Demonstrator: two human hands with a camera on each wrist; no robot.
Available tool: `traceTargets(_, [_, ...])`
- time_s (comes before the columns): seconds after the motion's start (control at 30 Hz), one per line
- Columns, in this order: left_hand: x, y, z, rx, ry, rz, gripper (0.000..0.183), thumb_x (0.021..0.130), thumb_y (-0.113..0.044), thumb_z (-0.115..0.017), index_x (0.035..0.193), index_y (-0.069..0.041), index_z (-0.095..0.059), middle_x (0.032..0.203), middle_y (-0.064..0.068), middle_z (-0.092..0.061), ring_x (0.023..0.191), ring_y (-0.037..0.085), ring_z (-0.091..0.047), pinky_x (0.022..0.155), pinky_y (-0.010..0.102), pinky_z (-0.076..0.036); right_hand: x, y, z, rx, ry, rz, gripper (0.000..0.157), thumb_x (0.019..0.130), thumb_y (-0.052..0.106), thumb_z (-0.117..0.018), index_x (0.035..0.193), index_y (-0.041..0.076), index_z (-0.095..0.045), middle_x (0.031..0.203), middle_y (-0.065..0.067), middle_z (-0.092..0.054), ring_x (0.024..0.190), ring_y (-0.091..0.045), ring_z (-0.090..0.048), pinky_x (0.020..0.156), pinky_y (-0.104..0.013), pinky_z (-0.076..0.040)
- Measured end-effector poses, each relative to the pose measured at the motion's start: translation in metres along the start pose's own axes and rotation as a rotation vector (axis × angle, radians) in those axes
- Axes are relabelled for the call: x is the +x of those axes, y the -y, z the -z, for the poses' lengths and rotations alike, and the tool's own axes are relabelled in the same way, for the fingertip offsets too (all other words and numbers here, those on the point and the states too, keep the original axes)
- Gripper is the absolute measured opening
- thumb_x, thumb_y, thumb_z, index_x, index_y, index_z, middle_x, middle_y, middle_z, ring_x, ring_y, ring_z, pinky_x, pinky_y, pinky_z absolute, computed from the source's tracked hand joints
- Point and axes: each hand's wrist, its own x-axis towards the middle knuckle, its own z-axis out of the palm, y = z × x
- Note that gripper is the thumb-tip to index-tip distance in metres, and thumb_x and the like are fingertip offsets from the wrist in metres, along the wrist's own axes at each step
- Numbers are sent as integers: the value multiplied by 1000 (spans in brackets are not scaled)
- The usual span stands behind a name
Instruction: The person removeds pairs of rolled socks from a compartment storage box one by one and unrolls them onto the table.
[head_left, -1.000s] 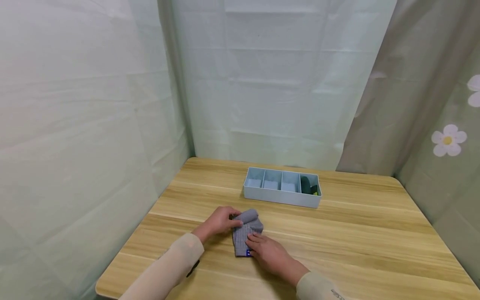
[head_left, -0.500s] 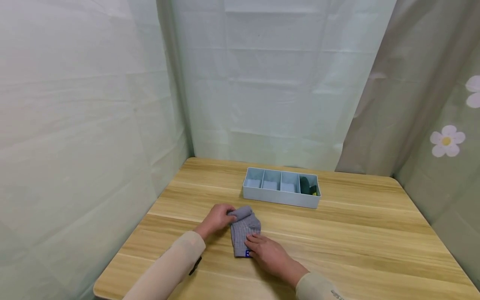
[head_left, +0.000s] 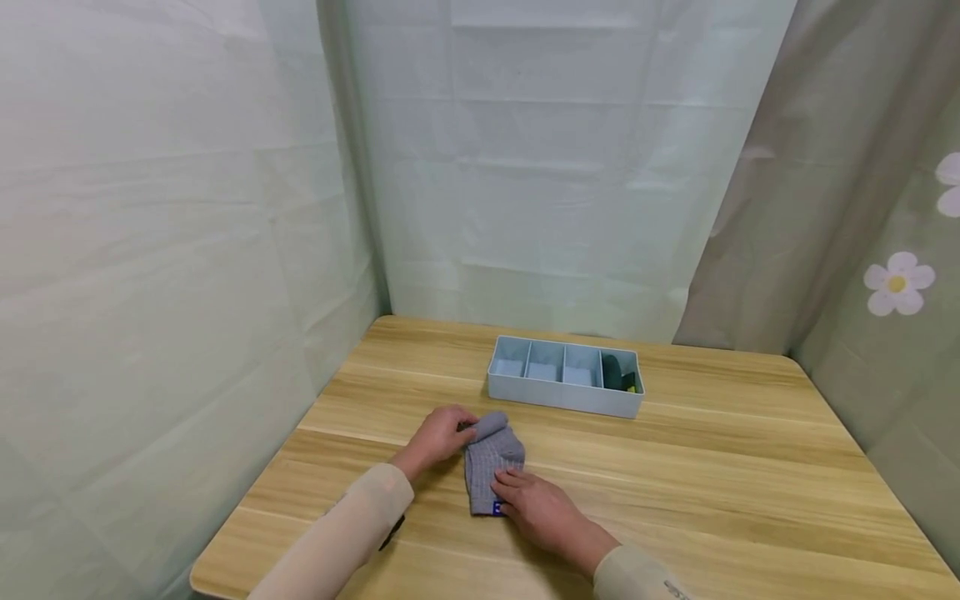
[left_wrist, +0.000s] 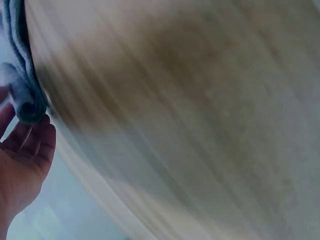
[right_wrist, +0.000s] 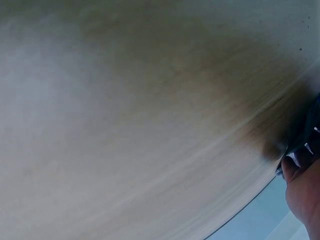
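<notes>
Where the two hands meet, a little below the middle of the head view, lies a small grey ribbed knit sock (head_left: pixel 489 463) with a blue mark at its near end, flat on the light wooden tabletop (head_left: pixel 720 467). Its long axis runs from the bottom of the frame toward the top, with the far end curled over into a short roll. The left hand (head_left: pixel 438 435) sits at that rolled end, just left of it, its grip pinching the rolled fabric; the left wrist view shows the same roll (left_wrist: pixel 24 97) against the fingertips (left_wrist: pixel 37 137) at the left edge of the frame. The right hand (head_left: pixel 542 510) rests on the sock's near end from the lower right, fingers fairly straight and pressing the cloth down rather than grasping it. Both hands touch the sock, left at the far end, right at the near end.

Further up the frame, well apart from the hands, stands a pale blue plastic organiser tray (head_left: pixel 564 400) with four compartments; the rightmost one holds something dark green (head_left: pixel 617 372), the other three look unfilled. Pale fabric sheets hang behind.
</notes>
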Motion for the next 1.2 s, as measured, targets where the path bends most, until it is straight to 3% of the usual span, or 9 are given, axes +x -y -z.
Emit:
traceTargets(0.17, [1, 2, -4, 40, 18, -12, 27, 88, -13, -75, 110, 4, -72, 107, 17, -70, 102, 32, -65, 91, 46, -51, -1, 0, 1, 7, -2, -2, 38, 100, 18, -60, 136, 9, -61, 141, -6, -57, 131, -23, -51, 107, -37, -41])
traceTargets(0.47, [7, 8, -1, -20, -86, 98, 15, 87, -7, -73, 99, 3, -74, 98, 14, -73, 94, 31, -68, 85, 45, -53, -1, 2, 3, 36, 13, -15, 38, 100, 18, -59, 137, 9, -61, 141, -5, -56, 132, -23, -50, 108, -38, -40])
traceTargets(0.63, [9, 7, 0, -65, -135, 144, 14, 85, -5, -76, 95, -2, -67, 92, 12, -70, 87, 29, -65, 81, 45, -52, 0, 2, 3, 36, 15, -20, 38, 100, 18, -59, 137, 9, -61, 141, -5, -56, 132, -23, -51, 108, -38, -41])
traceTargets(0.9, [9, 9, -1, 41, -158, 79, 13, 87, -5, -73, 100, -4, -76, 95, 10, -70, 90, 28, -66, 81, 46, -52, 0, 2, 2, 25, 6, -9, 38, 100, 18, -60, 137, 9, -61, 141, -5, -57, 131, -24, -51, 107, -39, -42])
traceTargets(1.03, [8, 10, -2, 128, -99, 65, 25, 90, -18, -73, 110, -4, -76, 97, 12, -68, 89, 29, -65, 81, 46, -52, 1, 1, 2, 24, 12, -17, 38, 100, 19, -59, 137, 9, -61, 141, -5, -56, 132, -23, -51, 108, -39, -41])
traceTargets(1.2, [9, 14, -4, 124, -56, 35, 33, 88, -19, -76, 115, 0, -72, 98, 15, -67, 89, 32, -64, 82, 48, -52, 0, 1, 2, 25, 19, -31, 38, 101, 20, -58, 138, 10, -60, 142, -4, -55, 133, -22, -50, 108, -38, -40])
